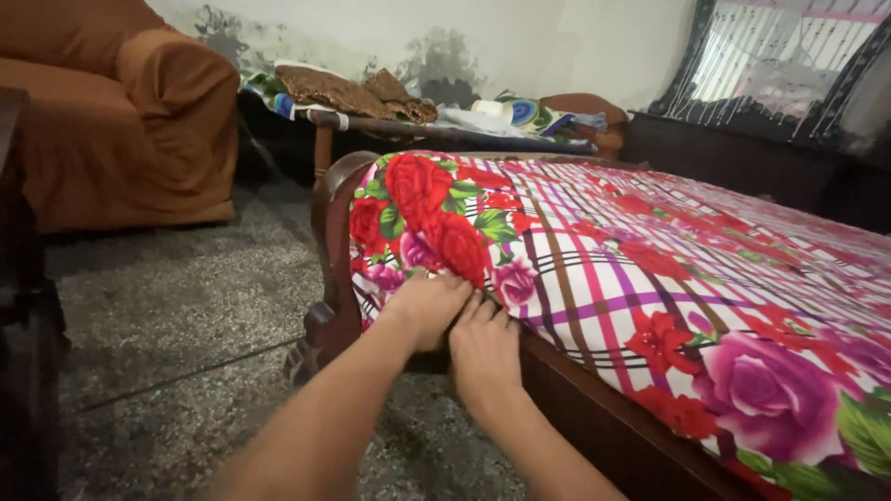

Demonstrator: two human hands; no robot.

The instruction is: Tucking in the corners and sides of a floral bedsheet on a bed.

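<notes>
Both my hands sit together at the bed's corner: left hand (429, 306) and right hand (483, 345) press fingers onto the floral bedsheet (594, 250) edge. The sheet stretches away rightward along the wooden bed frame (594, 417), left hand nearer the corner.

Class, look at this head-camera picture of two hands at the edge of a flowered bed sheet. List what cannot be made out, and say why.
- Fingertips of the left hand and right hand: hidden where they press into the flowered sheet.
- Mattress: fully covered by the sheet.
- Wooden bed frame: its far end is cut off by the right edge.
- Items on the far bench: too small and cluttered to identify.
- Orange armchair: cut off at the top-left edge.
</notes>
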